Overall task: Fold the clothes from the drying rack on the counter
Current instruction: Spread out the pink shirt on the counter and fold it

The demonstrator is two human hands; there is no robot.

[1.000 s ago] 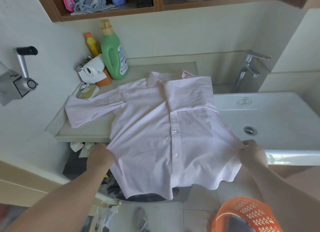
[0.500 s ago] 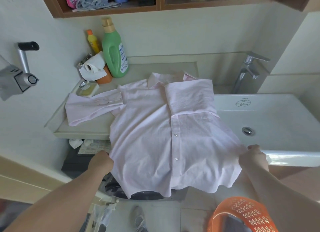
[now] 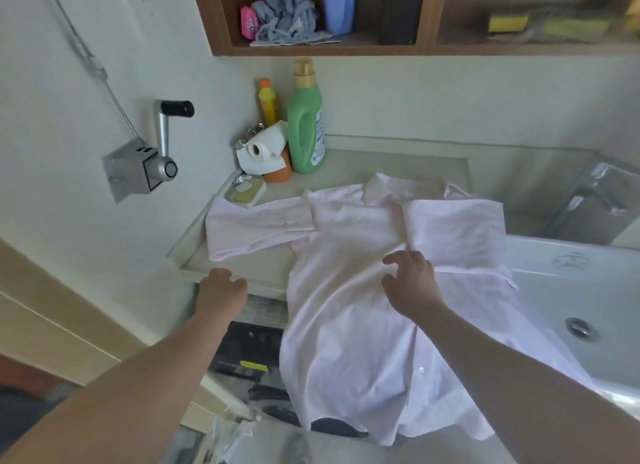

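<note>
Laundry nook, pale counter beside white sink, wooden shelf above. Far left on wall: metal hand crank. Back corner: paper roll, green detergent bottle, pushed aside, likely to free folding space. Left hand empty, fingers loosely curled, hovering at counter edge near spread sleeve. Pink shirt laid flat, buttons up, hem hanging off front edge. Right hand open, fingers spread on placket, apparently smoothing before first fold.
</note>
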